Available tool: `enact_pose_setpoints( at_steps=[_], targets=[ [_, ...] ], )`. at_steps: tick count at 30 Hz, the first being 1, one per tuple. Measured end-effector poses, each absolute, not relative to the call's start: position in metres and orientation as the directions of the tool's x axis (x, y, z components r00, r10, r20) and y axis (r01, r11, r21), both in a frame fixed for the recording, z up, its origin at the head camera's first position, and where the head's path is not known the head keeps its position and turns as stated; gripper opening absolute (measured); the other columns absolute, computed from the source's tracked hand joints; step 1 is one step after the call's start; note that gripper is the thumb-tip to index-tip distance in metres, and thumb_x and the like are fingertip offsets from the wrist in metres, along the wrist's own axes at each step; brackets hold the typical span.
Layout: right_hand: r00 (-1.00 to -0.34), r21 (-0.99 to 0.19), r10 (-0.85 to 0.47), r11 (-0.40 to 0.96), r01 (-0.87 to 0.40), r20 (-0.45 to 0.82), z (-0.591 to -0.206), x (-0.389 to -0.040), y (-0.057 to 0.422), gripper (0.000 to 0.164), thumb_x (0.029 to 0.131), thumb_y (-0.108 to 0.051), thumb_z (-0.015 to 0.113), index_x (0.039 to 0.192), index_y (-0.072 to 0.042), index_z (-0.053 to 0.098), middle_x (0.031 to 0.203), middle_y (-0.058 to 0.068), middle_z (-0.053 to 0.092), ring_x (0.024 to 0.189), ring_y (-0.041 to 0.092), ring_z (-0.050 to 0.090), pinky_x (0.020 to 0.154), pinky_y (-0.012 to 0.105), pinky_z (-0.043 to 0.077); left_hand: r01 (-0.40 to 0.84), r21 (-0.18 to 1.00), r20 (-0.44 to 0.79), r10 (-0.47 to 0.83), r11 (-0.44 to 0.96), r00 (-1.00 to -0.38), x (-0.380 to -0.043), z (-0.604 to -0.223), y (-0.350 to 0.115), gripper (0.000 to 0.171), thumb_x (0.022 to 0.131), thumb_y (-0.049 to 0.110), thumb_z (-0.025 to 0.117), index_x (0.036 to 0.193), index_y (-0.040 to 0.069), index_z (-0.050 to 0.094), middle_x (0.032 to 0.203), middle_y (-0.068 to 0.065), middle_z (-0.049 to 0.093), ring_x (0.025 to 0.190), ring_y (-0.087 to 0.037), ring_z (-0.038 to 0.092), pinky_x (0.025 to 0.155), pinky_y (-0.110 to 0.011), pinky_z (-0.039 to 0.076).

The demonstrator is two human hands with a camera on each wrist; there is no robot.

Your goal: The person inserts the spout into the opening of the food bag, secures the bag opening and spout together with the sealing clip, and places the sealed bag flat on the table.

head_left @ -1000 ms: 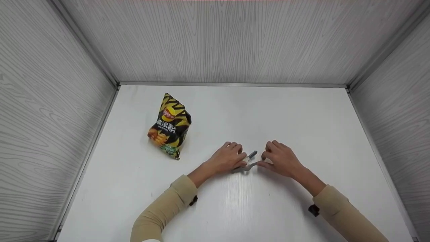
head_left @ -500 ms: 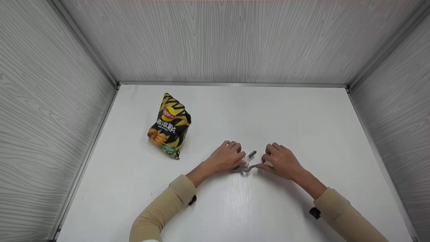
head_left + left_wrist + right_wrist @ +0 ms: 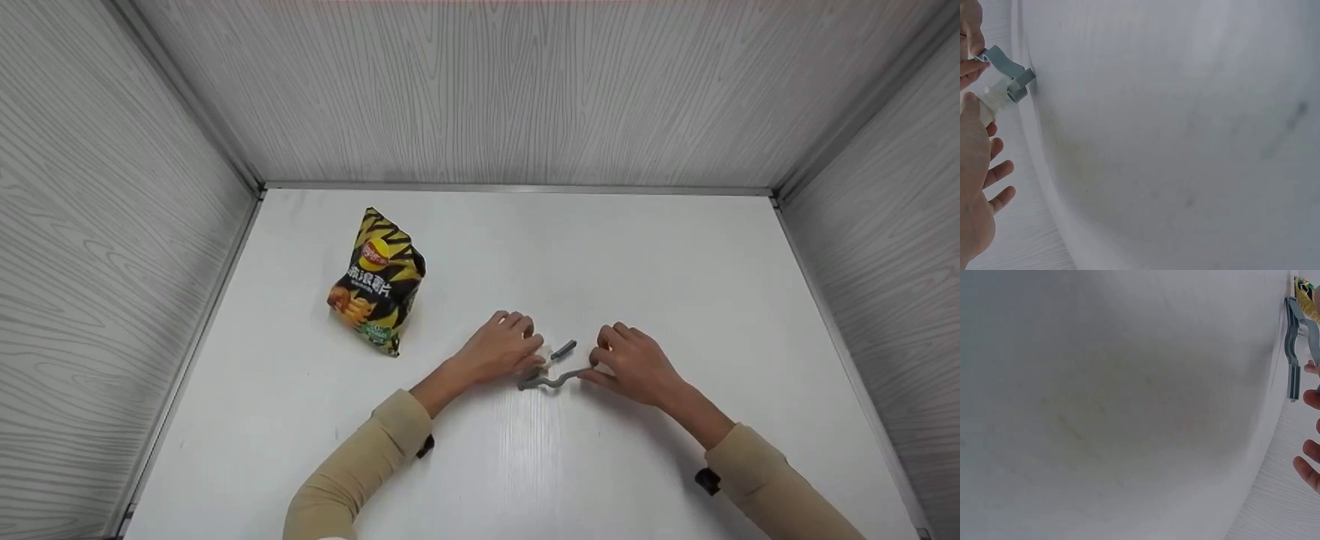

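A grey wavy bag clip (image 3: 556,382) with a translucent white spout-like part (image 3: 996,97) is spread between my hands, its two arms apart at one end. My left hand (image 3: 499,351) grips the clip by the whitish part, thumb on one side. With thumb and finger, my right hand (image 3: 636,366) pinches the free end of one grey arm. The clip's other arm (image 3: 564,349) points away toward the back, touched by no finger that I can see. In the right wrist view both arms of the clip (image 3: 1292,349) show at the edge, partly behind fingers.
A black and yellow bag of chips (image 3: 379,285) lies on the white table (image 3: 600,255), left of and farther back than the hands. Grey wood-grain panels (image 3: 480,90) wall in the back and both sides.
My left hand has shifted slightly left and my right hand slightly right and nearer. More of the clip shows between them, its arms a little farther apart. The chip bag stays put.
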State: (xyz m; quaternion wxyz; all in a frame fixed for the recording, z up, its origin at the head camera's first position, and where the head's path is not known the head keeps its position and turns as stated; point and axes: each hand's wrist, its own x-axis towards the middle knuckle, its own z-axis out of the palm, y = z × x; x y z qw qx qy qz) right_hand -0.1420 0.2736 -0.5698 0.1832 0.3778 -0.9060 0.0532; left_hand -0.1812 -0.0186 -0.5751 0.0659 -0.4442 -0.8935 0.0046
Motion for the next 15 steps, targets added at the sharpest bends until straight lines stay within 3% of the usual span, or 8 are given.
enact_pose_setpoints(
  at_steps=[9,15],
  targets=[
    [-0.584,0.067,-0.683,0.673,-0.736,0.439,-0.575,-0.143,0.28,0.032,0.082,-0.047,0.088,0.082,-0.02,0.072,0.088,0.001,0.061,0.077,0.018,0.054,0.063,0.032,0.051,0.788,-0.079,0.134,0.79,0.611,-0.599,-0.18,-0.572,-0.025,0.042,0.11,0.055,0.04,0.113,0.02,0.063,0.12,-0.001,0.067,0.117,-0.022,0.063,0.105,-0.04,0.051],
    [-0.603,0.064,-0.675,0.687,-0.724,0.425,-0.575,-0.143,0.283,0.031,0.082,-0.047,0.088,0.082,-0.02,0.073,0.088,0.0,0.061,0.076,0.017,0.054,0.063,0.033,0.051,0.781,-0.08,0.126,0.783,0.619,-0.609,-0.18,-0.571,-0.031,0.041,0.11,0.055,0.041,0.112,0.02,0.063,0.12,-0.002,0.067,0.117,-0.023,0.063,0.104,-0.04,0.052]
  ],
)
